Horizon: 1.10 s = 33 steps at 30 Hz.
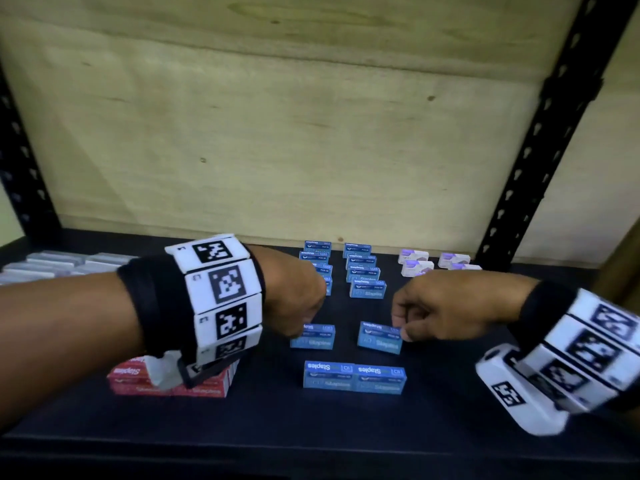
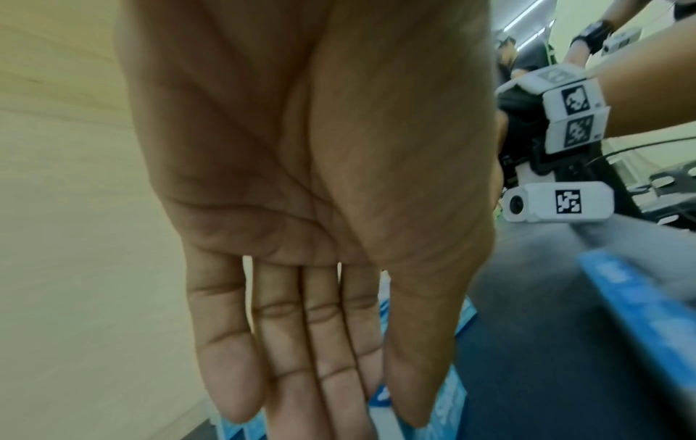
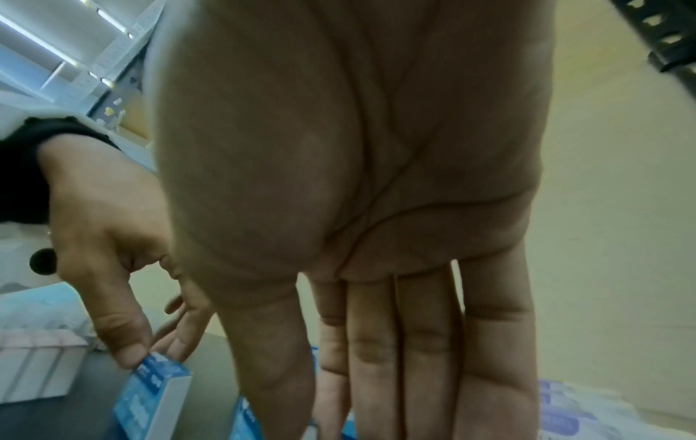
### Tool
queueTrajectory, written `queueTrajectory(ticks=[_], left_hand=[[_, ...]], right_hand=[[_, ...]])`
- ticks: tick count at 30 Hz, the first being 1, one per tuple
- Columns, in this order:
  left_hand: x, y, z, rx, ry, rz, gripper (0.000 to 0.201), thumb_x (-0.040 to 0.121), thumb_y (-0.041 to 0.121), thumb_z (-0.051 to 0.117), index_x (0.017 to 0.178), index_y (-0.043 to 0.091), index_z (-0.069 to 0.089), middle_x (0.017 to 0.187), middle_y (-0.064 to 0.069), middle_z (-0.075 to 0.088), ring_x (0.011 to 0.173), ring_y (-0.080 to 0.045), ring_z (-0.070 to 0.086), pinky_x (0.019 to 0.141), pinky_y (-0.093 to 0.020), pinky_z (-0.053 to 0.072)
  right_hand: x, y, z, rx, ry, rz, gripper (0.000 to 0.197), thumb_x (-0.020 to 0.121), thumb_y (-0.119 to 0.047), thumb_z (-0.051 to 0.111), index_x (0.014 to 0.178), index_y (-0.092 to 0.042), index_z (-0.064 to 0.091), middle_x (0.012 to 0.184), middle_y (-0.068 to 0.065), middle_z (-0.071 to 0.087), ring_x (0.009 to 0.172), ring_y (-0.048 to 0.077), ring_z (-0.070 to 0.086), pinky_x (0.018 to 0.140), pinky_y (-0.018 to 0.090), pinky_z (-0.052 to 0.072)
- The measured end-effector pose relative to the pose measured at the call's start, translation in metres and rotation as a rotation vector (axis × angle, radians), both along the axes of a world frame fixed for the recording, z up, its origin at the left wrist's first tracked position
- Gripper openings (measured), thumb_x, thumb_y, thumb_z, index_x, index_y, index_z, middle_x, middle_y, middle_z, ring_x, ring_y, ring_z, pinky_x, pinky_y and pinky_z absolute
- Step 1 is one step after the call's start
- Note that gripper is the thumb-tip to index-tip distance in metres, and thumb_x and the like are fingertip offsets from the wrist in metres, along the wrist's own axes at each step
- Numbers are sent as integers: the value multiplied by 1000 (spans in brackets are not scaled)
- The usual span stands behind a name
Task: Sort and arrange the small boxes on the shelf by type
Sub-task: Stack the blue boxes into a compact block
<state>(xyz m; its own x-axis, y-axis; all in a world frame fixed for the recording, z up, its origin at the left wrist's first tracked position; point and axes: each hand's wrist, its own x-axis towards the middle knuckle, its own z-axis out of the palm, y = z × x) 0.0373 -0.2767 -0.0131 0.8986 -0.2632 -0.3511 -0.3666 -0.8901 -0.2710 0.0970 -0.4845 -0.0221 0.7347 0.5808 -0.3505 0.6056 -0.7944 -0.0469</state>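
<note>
Small blue staple boxes stand on a dark shelf (image 1: 242, 420). My left hand (image 1: 301, 332) reaches down and pinches the left blue box (image 1: 313, 337) between thumb and fingers; the right wrist view shows this grip on the same box (image 3: 150, 396). My right hand (image 1: 401, 329) pinches the right end of the right blue box (image 1: 379, 337), thumb in front and fingers behind. In both wrist views the palms fill the frame, and a blue box (image 2: 448, 407) shows only in part behind the fingers (image 2: 226, 357).
Two rows of blue boxes (image 1: 363, 271) run to the back wall, and a blue pair (image 1: 354, 377) sits at the front. Red boxes (image 1: 173, 382) lie under my left wrist, grey ones (image 1: 52, 265) far left, white-purple ones (image 1: 419, 263) back right. Black uprights (image 1: 540, 150) flank the shelf.
</note>
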Motion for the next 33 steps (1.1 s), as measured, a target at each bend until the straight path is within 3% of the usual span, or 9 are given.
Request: queueTrajectory(ticks=[5, 9, 11, 14, 17, 22, 27, 30, 33], left_hand=[[-15, -1, 2, 81, 97, -28, 27, 99, 33, 49, 117, 19, 62, 110, 7, 65, 80, -11, 50, 47, -9, 31], [-20, 2, 4, -46, 125, -6, 20, 95, 36, 56, 113, 28, 61, 83, 16, 52, 68, -3, 46, 58, -19, 38], [-22, 3, 3, -70, 128, 30, 19, 93, 35, 58, 111, 31, 60, 81, 17, 50, 70, -3, 48, 63, -21, 41], [-26, 3, 4, -89, 175, 50, 31, 89, 33, 64, 119, 34, 54, 100, 16, 58, 85, -9, 53, 76, -25, 47], [-27, 2, 3, -92, 245, 66, 57, 85, 38, 72, 135, 36, 43, 120, 13, 56, 89, -10, 51, 78, -26, 45], [-29, -9, -3, -143, 193, 51, 44, 85, 47, 70, 122, 31, 52, 93, 14, 51, 75, -6, 49, 62, -22, 39], [-28, -17, -6, -143, 164, 10, 41, 90, 51, 61, 123, 29, 54, 110, 8, 58, 90, -14, 54, 78, -29, 47], [-26, -20, -8, -176, 163, 9, 37, 89, 52, 61, 119, 30, 55, 104, 11, 58, 92, -12, 57, 83, -31, 51], [-24, -18, -7, -225, 185, 28, 38, 87, 55, 62, 117, 33, 55, 101, 15, 59, 91, -8, 58, 82, -28, 50]], right_hand=[[-19, -12, 0, 17, 78, 38, 7, 92, -40, 63, 96, -35, 63, 89, -16, 70, 78, 2, 63, 78, 24, 53], [-27, -14, 0, 30, 109, 38, 8, 92, -39, 63, 99, -34, 63, 91, -16, 71, 81, 3, 65, 81, 27, 55], [-30, -15, 1, 37, 127, 31, 10, 92, -39, 63, 102, -35, 62, 92, -18, 71, 82, 0, 65, 82, 25, 55], [-36, -14, 4, 57, 165, 9, 26, 89, -43, 67, 112, -42, 56, 91, -23, 69, 80, -5, 64, 81, 21, 53], [-42, -9, 5, 27, 132, 29, 47, 81, -54, 71, 121, -48, 46, 85, -23, 66, 70, -11, 59, 71, 14, 46], [-48, 4, -1, -21, 19, 95, 43, 82, -52, 72, 117, -38, 53, 82, -19, 54, 69, -5, 52, 63, 14, 40], [-47, 12, -6, -15, -4, 130, 35, 83, -47, 72, 112, -36, 56, 85, -16, 54, 76, 2, 55, 69, 23, 48], [-46, 16, -8, -4, -13, 157, 34, 82, -50, 71, 110, -37, 55, 93, -16, 57, 84, 5, 58, 77, 29, 52], [-47, 16, -2, 18, -3, 159, 38, 83, -54, 69, 114, -39, 55, 91, -18, 58, 80, -1, 57, 74, 22, 49]])
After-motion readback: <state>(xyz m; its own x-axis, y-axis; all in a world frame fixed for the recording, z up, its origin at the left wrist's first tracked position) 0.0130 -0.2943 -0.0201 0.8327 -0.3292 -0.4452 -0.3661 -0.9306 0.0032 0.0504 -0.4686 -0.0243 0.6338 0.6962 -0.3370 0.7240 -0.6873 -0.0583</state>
